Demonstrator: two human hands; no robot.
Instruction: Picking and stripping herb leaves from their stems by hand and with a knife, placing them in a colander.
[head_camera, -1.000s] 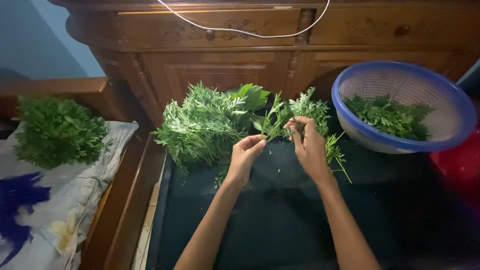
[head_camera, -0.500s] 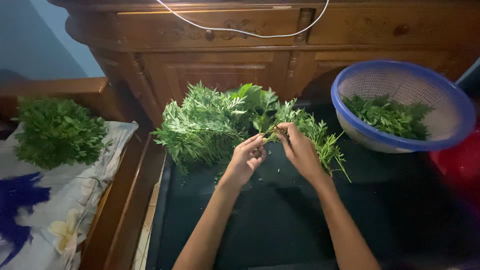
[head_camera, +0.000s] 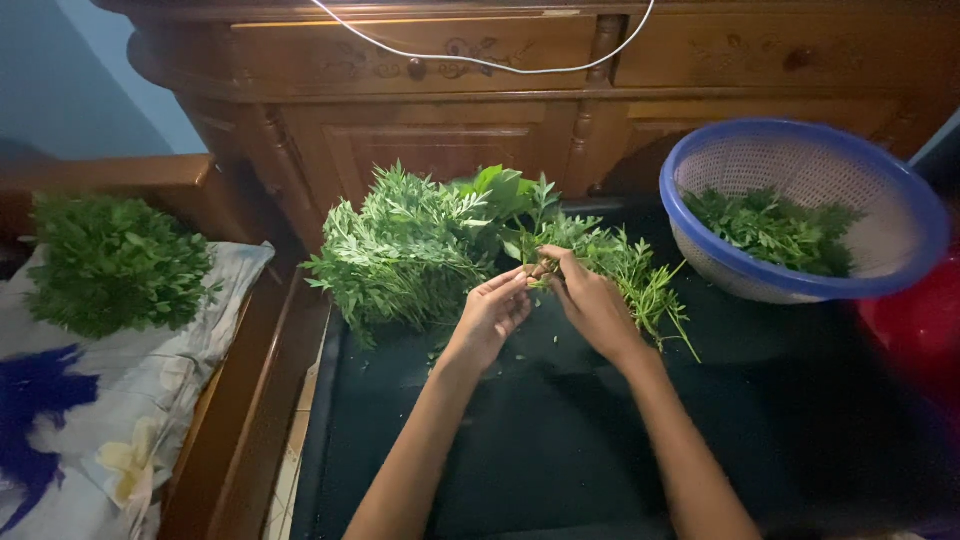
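Both hands, left hand (head_camera: 492, 313) and right hand (head_camera: 590, 300), seemingly pinch one leafy sprig (head_camera: 545, 235)

Both hands, left hand (head_camera: 492, 312) and right hand (head_camera: 590, 300), pinch a leafy sprig (head_camera: 545, 262) beside the herb pile (head_camera: 410, 245).

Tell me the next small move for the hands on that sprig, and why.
Probably pinch the leafy tip off with the right hand while the left hand steadies the stem. Both sets of fingers already meet on one green sprig at the edge of the herb pile, and the blue-rimmed colander to the right already holds picked leaves.
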